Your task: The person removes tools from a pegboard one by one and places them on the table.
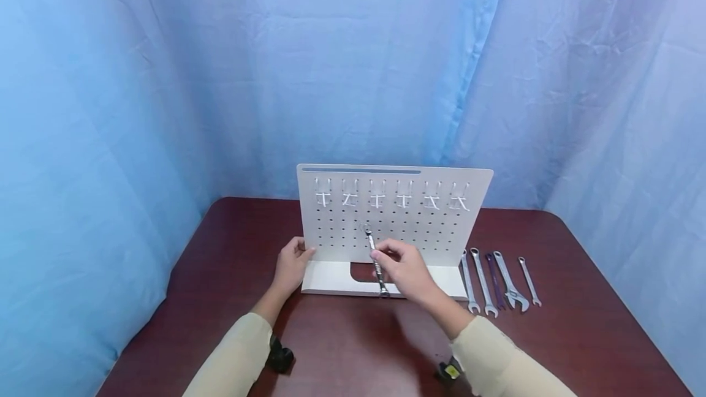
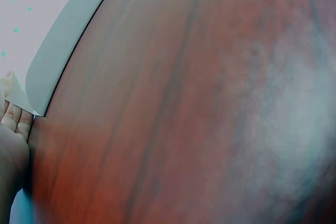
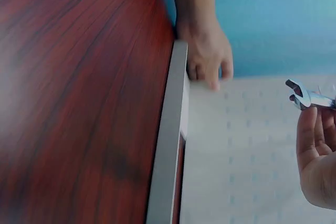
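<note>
My right hand (image 1: 407,271) pinches a small combination wrench (image 1: 371,241) between thumb and fingers, in front of the white pegboard (image 1: 447,234). The wrench slants, its upper end close before the board and its lower end over the base. In the right wrist view the open end of the wrench (image 3: 315,99) sticks out past the fingertips. My left hand (image 1: 291,265) grips the board's lower left side, thumb on the front face and the other fingers round the edge. Along the top of the board runs a row of white hooks (image 1: 404,198).
Several wrenches lie side by side right of the board, among them a purple wrench (image 1: 495,280) and an adjustable wrench (image 1: 510,283). The board's base (image 1: 325,277) has a cutout and stands on a dark red wooden table (image 1: 342,336). Blue curtains (image 1: 353,78) hang behind.
</note>
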A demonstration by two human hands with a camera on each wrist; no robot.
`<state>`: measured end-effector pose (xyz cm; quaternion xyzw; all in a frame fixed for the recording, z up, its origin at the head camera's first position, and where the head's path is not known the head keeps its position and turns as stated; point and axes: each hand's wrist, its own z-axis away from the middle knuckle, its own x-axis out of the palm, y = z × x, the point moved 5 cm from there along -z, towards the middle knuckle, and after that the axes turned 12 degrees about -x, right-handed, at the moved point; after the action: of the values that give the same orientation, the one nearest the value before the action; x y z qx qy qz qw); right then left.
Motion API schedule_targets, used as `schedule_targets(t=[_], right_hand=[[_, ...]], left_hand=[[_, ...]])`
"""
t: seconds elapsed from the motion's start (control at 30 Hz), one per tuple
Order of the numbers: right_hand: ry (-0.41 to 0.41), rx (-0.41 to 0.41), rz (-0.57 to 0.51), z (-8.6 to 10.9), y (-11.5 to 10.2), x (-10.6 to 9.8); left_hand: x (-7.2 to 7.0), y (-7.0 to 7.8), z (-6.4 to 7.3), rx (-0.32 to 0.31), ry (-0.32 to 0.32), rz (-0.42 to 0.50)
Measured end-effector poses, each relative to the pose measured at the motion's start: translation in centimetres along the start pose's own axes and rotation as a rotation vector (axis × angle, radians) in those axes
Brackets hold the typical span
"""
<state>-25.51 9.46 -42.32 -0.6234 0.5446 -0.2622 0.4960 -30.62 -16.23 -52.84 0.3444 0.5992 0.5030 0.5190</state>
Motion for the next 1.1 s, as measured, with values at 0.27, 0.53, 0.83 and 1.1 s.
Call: schedule_targets(t=[0.27, 0.53, 0.83, 1.1], right_hand=[[-0.034, 0.056, 0.103, 3.1, 1.7, -6.3], [-0.018, 0.151, 0.163, 6.3, 3.5, -12.9], [0.118, 0.350, 0.298, 9.7, 6.2, -20.8], [0.177, 0.430, 0.411, 11.5, 8.3, -26.6]], left_hand=[[-0.1, -0.1, -0.2, -0.008, 0.006, 0.003], [0.0, -0.5, -0.4, -0.025, -0.003, -0.002], [0.2, -0.7, -0.4, -0.024, -0.004, 0.000], [0.1, -0.5, -0.5, -0.027, -0.007, -0.003]])
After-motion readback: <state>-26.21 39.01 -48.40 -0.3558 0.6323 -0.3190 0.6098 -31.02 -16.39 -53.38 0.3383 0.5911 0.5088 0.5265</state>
